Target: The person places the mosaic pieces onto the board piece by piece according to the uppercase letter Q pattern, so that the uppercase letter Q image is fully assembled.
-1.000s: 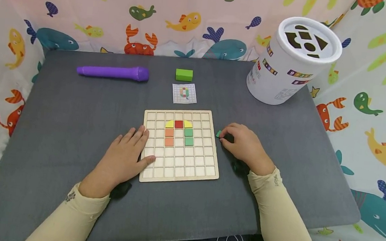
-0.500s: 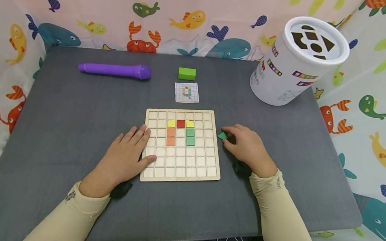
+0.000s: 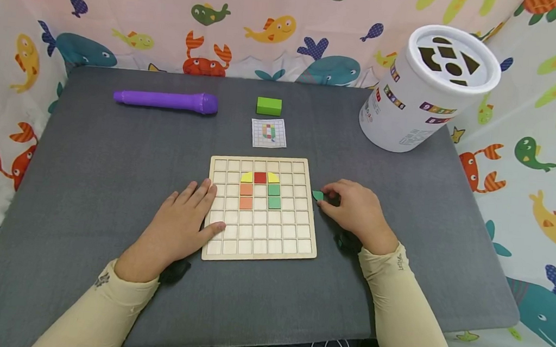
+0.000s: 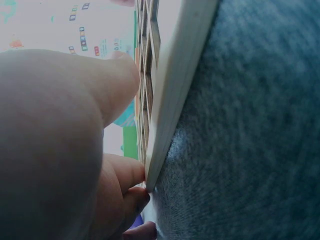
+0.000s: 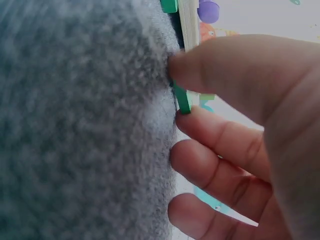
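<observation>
A square wooden grid board (image 3: 260,245) lies on the grey table. On it, two yellow corner-cut tiles (image 3: 246,178) flank a red square tile (image 3: 260,178). Below them are two orange tiles (image 3: 245,203) on the left and two green tiles (image 3: 274,202) on the right. With fingers extended, my left hand (image 3: 175,231) rests on the board's left edge, thumb on its grid. Just right of the board my right hand (image 3: 353,209) pinches a small green tile (image 3: 317,195) between thumb and index finger, at the tabletop. Its other fingers are loosely bent (image 5: 192,162).
Behind the board lie a small pattern card (image 3: 268,133), a bright green block (image 3: 269,106) and a purple microphone-shaped stick (image 3: 166,100). A white tub (image 3: 405,113) with shape-cut lid stands at the back right. A fish-print curtain (image 3: 163,17) surrounds the table.
The green tile at my right fingertips shifts and turns slightly, showing more of itself than a second ago. My left hand stays on the board. The head view shifts a little.
</observation>
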A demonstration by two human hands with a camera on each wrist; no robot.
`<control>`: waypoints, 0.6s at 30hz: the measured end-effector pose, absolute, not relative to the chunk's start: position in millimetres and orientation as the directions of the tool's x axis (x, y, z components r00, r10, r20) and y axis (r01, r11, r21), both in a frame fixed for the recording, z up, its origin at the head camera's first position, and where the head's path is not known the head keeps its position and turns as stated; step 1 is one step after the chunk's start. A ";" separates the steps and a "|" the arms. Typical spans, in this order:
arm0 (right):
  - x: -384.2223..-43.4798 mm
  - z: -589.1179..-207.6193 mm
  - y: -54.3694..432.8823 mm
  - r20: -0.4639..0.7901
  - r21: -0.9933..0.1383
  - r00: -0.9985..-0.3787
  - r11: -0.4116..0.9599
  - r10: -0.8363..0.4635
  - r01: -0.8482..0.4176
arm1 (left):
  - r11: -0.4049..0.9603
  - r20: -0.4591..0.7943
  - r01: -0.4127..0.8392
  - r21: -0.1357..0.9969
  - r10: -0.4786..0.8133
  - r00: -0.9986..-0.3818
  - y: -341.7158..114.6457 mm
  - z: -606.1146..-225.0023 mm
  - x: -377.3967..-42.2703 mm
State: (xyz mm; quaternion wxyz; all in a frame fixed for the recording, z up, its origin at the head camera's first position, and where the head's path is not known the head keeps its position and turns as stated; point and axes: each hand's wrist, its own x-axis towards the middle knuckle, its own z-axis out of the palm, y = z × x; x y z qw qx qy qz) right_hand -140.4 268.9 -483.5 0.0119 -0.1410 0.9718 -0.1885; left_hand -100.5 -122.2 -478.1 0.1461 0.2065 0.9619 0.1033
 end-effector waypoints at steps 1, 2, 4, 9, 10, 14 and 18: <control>-140.4 -482.9 268.6 0.039 -0.364 -0.961 0.892 -0.273 -0.268 | 0.894 -0.241 0.366 0.258 0.427 -0.872 -122.5 -478.1 -100.6; -140.2 -482.4 268.6 0.049 -0.358 -0.962 0.895 -0.267 -0.267 | 0.894 -0.240 0.366 0.258 0.426 -0.872 -122.8 -478.2 -100.7; -139.9 -481.0 268.4 0.074 -0.347 -0.963 0.899 -0.259 -0.269 | 0.895 -0.242 0.366 0.254 0.425 -0.872 -123.4 -478.1 -100.8; -139.0 -476.7 267.1 0.117 -0.360 -0.949 0.878 -0.292 -0.314 | 0.896 -0.242 0.369 0.246 0.425 -0.872 -124.3 -476.6 -100.7; -138.9 -475.8 266.6 0.118 -0.365 -0.945 0.871 -0.305 -0.327 | 0.895 -0.238 0.370 0.248 0.426 -0.873 -124.3 -476.1 -100.5; -137.9 -474.0 263.6 0.113 -0.394 -0.924 0.837 -0.366 -0.380 | 0.894 -0.225 0.369 0.253 0.426 -0.876 -124.6 -475.3 -100.2; -129.2 -471.1 251.8 0.109 -0.415 -0.890 0.793 -0.442 -0.445 | 0.892 -0.232 0.372 0.257 0.431 -0.872 -124.2 -479.0 -100.9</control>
